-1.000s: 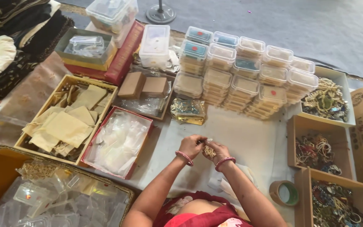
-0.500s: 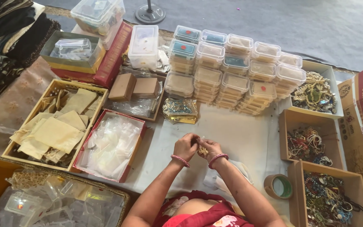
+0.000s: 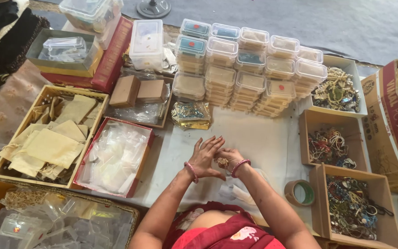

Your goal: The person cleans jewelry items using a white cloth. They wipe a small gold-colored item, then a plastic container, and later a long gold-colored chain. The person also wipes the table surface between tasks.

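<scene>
Both my hands are together over a white cloth (image 3: pixel 263 143) in front of me. A small gold jewellery piece (image 3: pixel 222 162) sits between them, pinched in my right hand (image 3: pixel 232 158). My left hand (image 3: pixel 205 157) is beside it with its fingers stretched out and spread, the thumb close to the piece. Each wrist wears a pink bangle. Just beyond my hands lies a gold and blue packet (image 3: pixel 190 114) of jewellery.
Stacks of clear lidded boxes (image 3: pixel 249 83) stand at the back. On the right are a tape roll (image 3: pixel 300 192), two cardboard boxes of jewellery (image 3: pixel 330 145) (image 3: pixel 353 210) and a white tray (image 3: pixel 337 92). On the left are beige pouches (image 3: pixel 47 138) and clear bags (image 3: pixel 116 157).
My left hand has let its fingers spread out flat; before, both hands were closed around the gold piece. The view has shifted, so everything sits further left and up.
</scene>
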